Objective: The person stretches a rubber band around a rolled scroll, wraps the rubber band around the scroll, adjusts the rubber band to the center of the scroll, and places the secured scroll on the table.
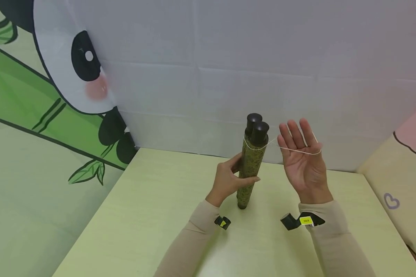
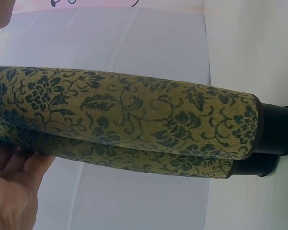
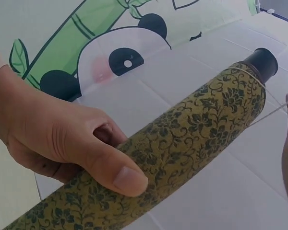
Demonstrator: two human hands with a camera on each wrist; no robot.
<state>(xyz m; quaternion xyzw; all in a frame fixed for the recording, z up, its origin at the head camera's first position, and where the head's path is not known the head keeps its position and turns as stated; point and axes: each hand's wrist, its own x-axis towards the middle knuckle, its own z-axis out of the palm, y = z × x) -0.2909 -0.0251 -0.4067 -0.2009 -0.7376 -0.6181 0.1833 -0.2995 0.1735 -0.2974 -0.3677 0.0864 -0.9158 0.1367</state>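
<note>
The left hand (image 1: 228, 181) is clamped round a rolled brocade scroll (image 1: 251, 163), its thumb across the near side and its fingers behind. The scroll, two rolls lying side by side, is held slightly tilted above the middle of the desk (image 1: 149, 207), its top leaning right; whether its lower end touches the surface, I cannot tell. Dark green flowers and vines pattern its olive-gold cloth, and two black knobs (image 1: 260, 132) cap the upper end. Just below them, a thin pale cord (image 1: 298, 151) circles the rolls and runs right to the right hand (image 1: 305, 169), crossing its fingers. That hand's grip is apart, palm turned toward the person, fingers extended upward. Beyond the far edge of the desk hangs a white backdrop (image 1: 211, 96), with a panda drawing (image 1: 55, 57) at left.
</note>
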